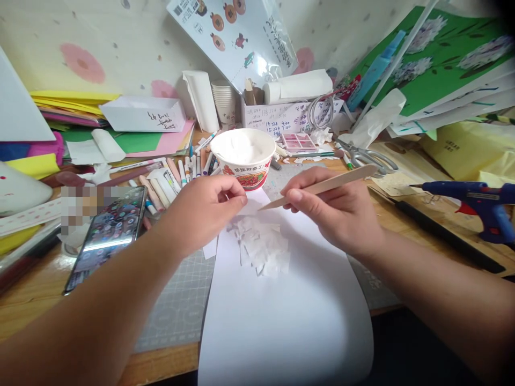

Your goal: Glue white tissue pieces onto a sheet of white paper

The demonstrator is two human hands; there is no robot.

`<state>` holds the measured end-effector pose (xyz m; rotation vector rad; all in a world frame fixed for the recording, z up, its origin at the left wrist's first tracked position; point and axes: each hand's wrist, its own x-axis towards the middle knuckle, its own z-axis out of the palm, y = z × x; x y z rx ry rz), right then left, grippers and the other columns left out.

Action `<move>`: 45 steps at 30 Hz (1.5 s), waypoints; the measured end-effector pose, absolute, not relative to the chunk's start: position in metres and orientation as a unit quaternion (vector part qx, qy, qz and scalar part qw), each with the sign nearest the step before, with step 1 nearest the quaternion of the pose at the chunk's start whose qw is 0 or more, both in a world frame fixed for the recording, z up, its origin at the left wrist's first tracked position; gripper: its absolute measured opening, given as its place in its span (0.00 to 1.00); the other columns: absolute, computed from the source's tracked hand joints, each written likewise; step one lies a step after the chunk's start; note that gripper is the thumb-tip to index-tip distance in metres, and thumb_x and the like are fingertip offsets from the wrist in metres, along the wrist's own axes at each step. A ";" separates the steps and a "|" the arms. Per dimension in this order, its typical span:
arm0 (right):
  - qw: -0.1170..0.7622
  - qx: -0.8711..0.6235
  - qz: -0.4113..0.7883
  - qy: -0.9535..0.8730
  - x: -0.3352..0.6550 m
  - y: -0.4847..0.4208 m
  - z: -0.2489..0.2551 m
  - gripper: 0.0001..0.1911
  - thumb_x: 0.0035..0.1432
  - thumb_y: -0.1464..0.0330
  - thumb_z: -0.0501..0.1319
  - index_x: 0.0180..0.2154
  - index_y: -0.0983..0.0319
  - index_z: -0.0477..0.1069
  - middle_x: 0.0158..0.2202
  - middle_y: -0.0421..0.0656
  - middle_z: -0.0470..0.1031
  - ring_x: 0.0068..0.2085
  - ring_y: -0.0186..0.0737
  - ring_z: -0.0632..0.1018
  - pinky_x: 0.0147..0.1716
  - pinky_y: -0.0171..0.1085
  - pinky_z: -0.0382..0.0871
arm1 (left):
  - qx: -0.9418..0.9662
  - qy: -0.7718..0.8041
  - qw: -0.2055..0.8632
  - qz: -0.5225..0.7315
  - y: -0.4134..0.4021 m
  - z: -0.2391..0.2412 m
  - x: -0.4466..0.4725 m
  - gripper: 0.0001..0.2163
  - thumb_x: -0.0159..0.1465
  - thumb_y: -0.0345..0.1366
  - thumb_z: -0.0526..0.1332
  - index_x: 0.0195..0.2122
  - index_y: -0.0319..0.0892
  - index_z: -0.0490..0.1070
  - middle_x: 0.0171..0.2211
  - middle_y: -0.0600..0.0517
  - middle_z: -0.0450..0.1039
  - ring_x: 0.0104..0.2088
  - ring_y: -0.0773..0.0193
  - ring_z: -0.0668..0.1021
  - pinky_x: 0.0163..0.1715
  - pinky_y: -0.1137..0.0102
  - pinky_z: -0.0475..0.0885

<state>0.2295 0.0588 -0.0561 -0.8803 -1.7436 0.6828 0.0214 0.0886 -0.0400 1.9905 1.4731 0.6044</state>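
My right hand (341, 209) grips a wooden craft stick (330, 183), its lower tip slanting down to the left over the paper. Opposite it, my left hand (201, 212) has its thumb and fingers drawn together; whatever they pinch, if anything, is hidden. Just below both hands, a pile of torn white paper scraps (263, 246) lies on a large white sheet (289, 321) that curls over the table's front edge. Behind the hands stands a printed paper bowl (245, 174) with something white inside.
A phone (108, 236) lies left of my left forearm, near scattered markers (197, 163). On the right are a blue hot glue gun (475, 201), a black-handled tool (446, 233) and scissors (368, 158). Paper cups (223, 102) and a white box (277, 118) line the back.
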 end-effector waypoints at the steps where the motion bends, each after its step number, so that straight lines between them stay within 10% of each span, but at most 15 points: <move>1: 0.520 -0.371 0.289 -0.712 0.231 0.058 -0.054 0.09 0.62 0.65 0.62 0.29 0.60 0.73 0.29 0.41 0.74 0.28 0.34 0.74 0.26 0.35 0.68 | 0.738 0.545 0.322 0.233 0.089 -0.039 0.020 0.08 0.59 0.41 0.59 0.27 0.43 0.72 0.22 0.56 0.68 0.25 0.66 0.70 0.24 0.70 0.61; 14: 0.530 -0.346 0.339 -0.697 0.236 0.054 -0.051 0.08 0.60 0.66 0.64 0.29 0.60 0.74 0.28 0.39 0.74 0.28 0.33 0.74 0.27 0.35 0.68 | 0.662 0.445 0.565 0.212 0.088 -0.045 0.022 0.05 0.57 0.35 0.61 0.25 0.42 0.71 0.24 0.56 0.66 0.25 0.69 0.68 0.24 0.73 0.63; 45: 0.331 -0.451 0.338 -0.757 0.209 0.084 -0.078 0.08 0.58 0.69 0.59 0.27 0.63 0.69 0.26 0.40 0.71 0.25 0.32 0.68 0.26 0.33 0.59 | 0.867 0.449 0.198 0.083 0.095 -0.046 0.016 0.06 0.53 0.41 0.62 0.25 0.45 0.72 0.31 0.54 0.71 0.34 0.61 0.72 0.34 0.68 0.63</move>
